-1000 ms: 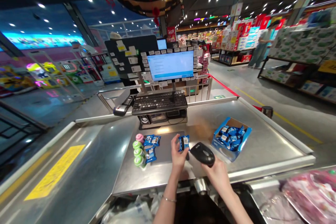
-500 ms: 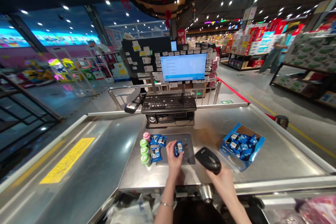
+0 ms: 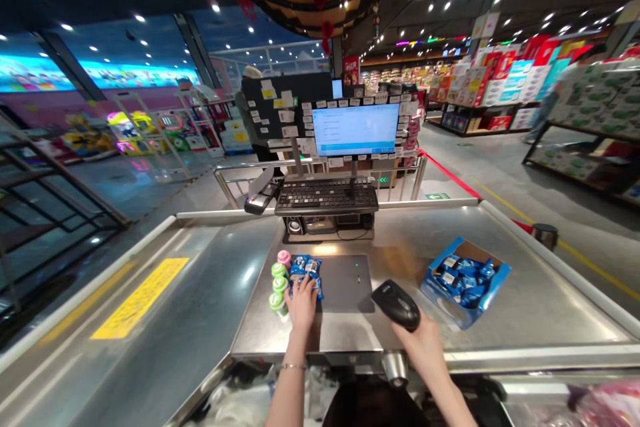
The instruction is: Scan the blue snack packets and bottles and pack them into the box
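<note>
Over the blue snack packets lies my left hand, its fingers spread and touching the nearest ones. The hand partly covers these packets. Just to its left stands a row of small round tubs, several with green-and-white lids and one pink tub at the far end. My right hand is wrapped round a black handheld barcode scanner, held above the counter with its head pointing up and left. Right of the scanner sits an open blue box full of similar blue packets.
A dark grey flat scanning plate is set in the metal counter. Behind it stand a keyboard, a monitor and a card terminal. A metal cup-like fitting is at the front edge. People stand farther off.
My left hand has moved left from the scanning plate to the group of packets, taking the blue packet it held. My right hand keeps the scanner in nearly the same place.
</note>
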### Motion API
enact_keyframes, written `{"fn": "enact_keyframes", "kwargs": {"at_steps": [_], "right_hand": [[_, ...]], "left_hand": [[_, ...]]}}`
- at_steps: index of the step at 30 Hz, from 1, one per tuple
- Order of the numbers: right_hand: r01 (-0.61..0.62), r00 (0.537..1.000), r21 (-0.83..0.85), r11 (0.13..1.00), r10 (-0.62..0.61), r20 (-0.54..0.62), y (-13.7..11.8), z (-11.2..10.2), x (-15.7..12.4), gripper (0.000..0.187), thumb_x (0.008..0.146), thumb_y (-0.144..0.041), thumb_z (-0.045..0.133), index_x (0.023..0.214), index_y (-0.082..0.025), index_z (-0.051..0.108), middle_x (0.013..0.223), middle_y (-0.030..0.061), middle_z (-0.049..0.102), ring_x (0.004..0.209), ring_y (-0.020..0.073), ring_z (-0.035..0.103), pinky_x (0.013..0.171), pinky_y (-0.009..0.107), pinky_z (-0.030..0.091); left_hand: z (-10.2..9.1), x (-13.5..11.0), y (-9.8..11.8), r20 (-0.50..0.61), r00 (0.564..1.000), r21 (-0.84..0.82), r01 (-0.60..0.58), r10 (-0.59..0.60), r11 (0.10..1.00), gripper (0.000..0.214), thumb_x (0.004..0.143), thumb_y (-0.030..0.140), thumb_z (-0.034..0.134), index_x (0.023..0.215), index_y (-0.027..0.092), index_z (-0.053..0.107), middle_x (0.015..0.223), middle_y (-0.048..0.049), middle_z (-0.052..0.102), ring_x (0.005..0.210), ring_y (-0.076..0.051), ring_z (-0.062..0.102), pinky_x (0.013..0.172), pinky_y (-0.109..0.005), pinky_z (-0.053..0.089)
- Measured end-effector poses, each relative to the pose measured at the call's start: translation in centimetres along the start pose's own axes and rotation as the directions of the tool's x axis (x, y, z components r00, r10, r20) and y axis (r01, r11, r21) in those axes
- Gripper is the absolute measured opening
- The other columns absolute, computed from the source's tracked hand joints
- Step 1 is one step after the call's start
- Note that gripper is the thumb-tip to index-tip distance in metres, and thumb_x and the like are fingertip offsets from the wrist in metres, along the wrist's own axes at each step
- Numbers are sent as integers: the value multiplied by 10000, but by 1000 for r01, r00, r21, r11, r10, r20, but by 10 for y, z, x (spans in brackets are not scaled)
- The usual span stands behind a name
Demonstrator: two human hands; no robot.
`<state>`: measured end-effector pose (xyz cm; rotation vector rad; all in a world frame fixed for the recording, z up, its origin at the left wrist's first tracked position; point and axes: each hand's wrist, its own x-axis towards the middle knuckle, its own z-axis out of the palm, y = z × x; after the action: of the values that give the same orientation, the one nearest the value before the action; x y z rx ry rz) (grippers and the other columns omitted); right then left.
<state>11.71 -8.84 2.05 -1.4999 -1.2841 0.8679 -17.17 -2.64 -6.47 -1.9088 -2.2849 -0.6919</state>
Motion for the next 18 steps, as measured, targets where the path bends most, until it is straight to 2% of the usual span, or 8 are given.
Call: {"fn": "enact_keyframes", "kwargs": {"at_steps": [3, 5, 7, 10, 14, 16, 18], "right_hand": [[-4, 998, 43, 999, 7, -57, -2, -4, 4, 335, 605, -362, 637, 860, -155, 708, 739, 84, 743, 751, 311, 695, 649, 399, 543], [-10, 991, 91, 996, 22, -133, -4, -10, 8, 326, 584, -356, 645, 834, -157, 709, 733, 85, 742, 730, 305, 691, 635, 389, 543], [-22, 978, 141, 990, 50, -200, -6, -20, 12, 282, 584, -364, 659, 777, -162, 699, 646, 61, 718, 628, 268, 668, 584, 353, 532], [-63, 962, 219, 974, 118, -248, -8, -39, 20, 244, 626, -425, 675, 589, -190, 621, 428, -2, 586, 411, 183, 539, 454, 294, 459], [-84, 924, 301, 950, 188, -333, -3, -68, 31, 354, 631, -510, 683, 500, -211, 547, 370, -22, 511, 373, 153, 470, 423, 283, 419], [-92, 904, 317, 944, 212, -370, 2, -80, 35, 369, 631, -532, 683, 507, -211, 549, 373, -23, 508, 372, 152, 461, 422, 284, 413], [-91, 892, 322, 942, 220, -394, 8, -92, 39, 375, 641, -536, 683, 511, -211, 548, 384, -19, 516, 376, 151, 461, 430, 287, 413]], "left_hand": [[-3, 5, 23, -14, 999, -45, -48, 48, 998, 279, 879, 235, 479, 1098, 275, 646, 1314, -69, 588, 1307, -297, 407, 1046, -558, 262], [-5, 9, 56, -20, 992, -137, -130, 128, 982, 273, 875, 250, 500, 1110, 273, 638, 1317, -77, 582, 1308, -290, 412, 1041, -542, 295], [-5, 13, 99, -11, 968, -278, -244, 251, 929, 277, 869, 264, 522, 1124, 272, 629, 1301, -78, 590, 1296, -281, 432, 1034, -521, 336], [-5, 14, 174, 46, 885, -543, -367, 463, 755, 349, 880, 268, 503, 1223, 264, 569, 1266, -71, 600, 1225, -237, 500, 1039, -467, 381], [6, 13, 264, 49, 760, -765, -388, 648, 514, 367, 876, 207, 475, 1226, 257, 570, 1228, -57, 608, 1167, -196, 532, 1031, -383, 417], [20, 15, 299, 44, 730, -808, -375, 682, 454, 365, 876, 187, 460, 1209, 266, 586, 1221, -51, 616, 1152, -190, 545, 1033, -366, 418], [38, 20, 331, 72, 724, -820, -349, 687, 454, 374, 872, 182, 457, 1211, 268, 590, 1242, -55, 610, 1153, -197, 551, 1034, -368, 416]]}}
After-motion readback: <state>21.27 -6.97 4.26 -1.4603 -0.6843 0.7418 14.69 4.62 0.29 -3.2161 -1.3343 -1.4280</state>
